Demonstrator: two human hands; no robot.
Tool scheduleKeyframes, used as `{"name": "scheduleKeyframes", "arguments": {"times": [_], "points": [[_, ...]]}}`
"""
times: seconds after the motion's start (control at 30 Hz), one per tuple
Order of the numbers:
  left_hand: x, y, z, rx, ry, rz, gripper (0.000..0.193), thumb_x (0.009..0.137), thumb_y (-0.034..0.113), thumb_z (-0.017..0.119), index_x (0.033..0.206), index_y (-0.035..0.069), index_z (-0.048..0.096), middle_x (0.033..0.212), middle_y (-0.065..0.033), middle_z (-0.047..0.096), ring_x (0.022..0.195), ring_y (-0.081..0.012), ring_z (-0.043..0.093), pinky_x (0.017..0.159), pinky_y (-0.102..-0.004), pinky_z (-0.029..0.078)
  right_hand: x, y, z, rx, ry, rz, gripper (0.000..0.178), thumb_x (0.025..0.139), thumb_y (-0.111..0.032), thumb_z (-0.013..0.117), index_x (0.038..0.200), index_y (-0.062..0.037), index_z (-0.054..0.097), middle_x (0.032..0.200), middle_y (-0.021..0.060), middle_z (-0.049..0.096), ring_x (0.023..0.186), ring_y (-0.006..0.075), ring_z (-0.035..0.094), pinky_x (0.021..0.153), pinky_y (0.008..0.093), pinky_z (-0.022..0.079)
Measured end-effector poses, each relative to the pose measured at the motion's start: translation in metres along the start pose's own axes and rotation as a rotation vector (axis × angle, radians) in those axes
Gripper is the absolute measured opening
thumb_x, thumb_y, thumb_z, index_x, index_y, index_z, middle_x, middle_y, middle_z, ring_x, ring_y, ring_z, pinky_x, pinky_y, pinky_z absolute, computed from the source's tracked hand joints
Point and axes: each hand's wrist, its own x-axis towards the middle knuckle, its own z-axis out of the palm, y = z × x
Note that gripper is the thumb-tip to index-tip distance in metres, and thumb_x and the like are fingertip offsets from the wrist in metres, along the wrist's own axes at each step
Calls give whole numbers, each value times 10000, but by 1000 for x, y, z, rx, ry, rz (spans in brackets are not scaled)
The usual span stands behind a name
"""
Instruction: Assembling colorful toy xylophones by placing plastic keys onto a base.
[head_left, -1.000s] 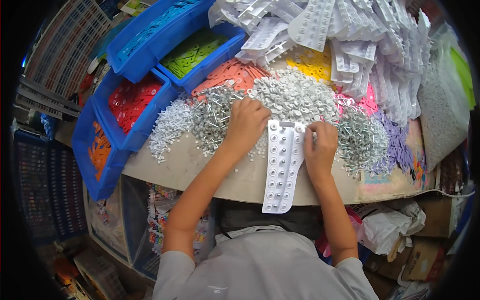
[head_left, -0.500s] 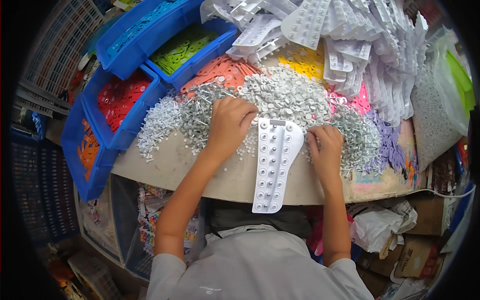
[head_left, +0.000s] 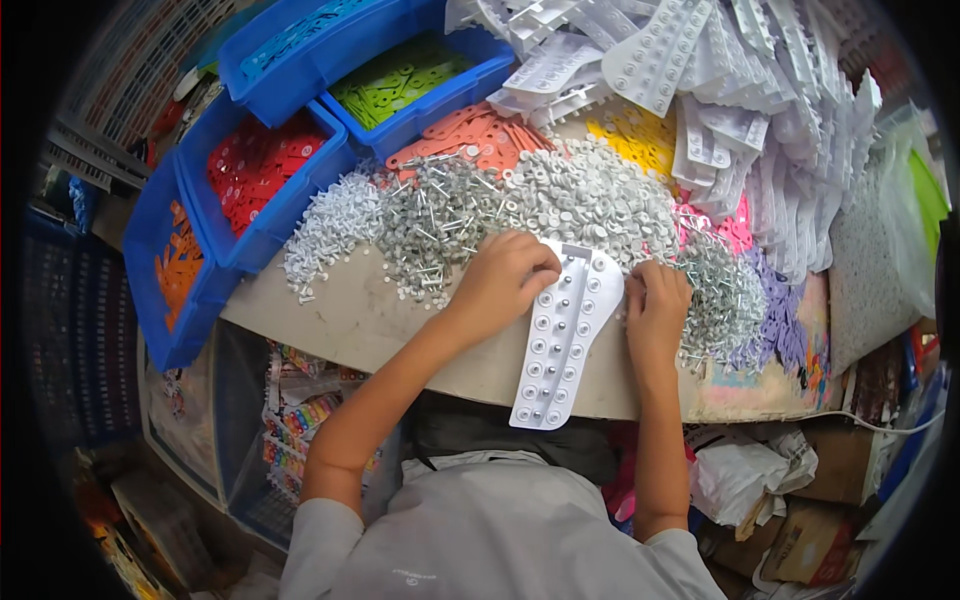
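A white molded plastic panel (head_left: 566,335), with rows of round ringed seats and metal pins along its middle, lies upright before me and overhangs the table's near edge. My left hand (head_left: 508,283) is at its upper left corner, fingers curled and thumb close to the top seat. Whatever those fingers pinch is hidden. Just right of the panel, my right hand (head_left: 657,305) has its fingertips pressed together beside a heap of metal pins (head_left: 722,290); anything in them is too small to make out. White round caps (head_left: 592,198) are heaped beyond both hands.
Blue bins (head_left: 340,150) with green, red, orange and blue flat pieces stand on the left. More pins (head_left: 430,215) and small white studs (head_left: 330,230) lie nearby. White panels (head_left: 740,75) pile up at the back right, by purple pieces (head_left: 775,320) and a clear bag (head_left: 880,245).
My left hand has moved from the caps heap to the panel's upper left corner. My right hand stays by the pins, fingers closed. The whole view has shifted slightly.
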Motion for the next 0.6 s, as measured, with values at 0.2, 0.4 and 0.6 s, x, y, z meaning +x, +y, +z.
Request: {"name": "scheduleKeyframes", "arguments": {"times": [0.2,0.4,0.6], "points": [[2,6,5,-46,-1,-118,52,855,127,693,876,80,682,873,-63,648,930,-281,601,896,-419,425,-2,4,-2,84,10,-50,111,876,-6,649,979,-42,628,918,115,618,909,319,558,851,416,425],[-3,2,4,72,22,-70,81,837,149,745,882,93,706,866,-25,643,912,-227,584,879,-367,415,2,-21,-21,377,-69,186,59,915,-8,627,975,-8,623,922,119,620,891,272,580,822,369,457],[-6,-1,6,172,94,74,91,813,169,762,860,97,734,859,-23,613,920,-227,567,851,-375,413,6,-26,-14,432,-179,22,67,914,-15,643,980,-6,636,919,109,620,880,247,580,804,342,473]]}}
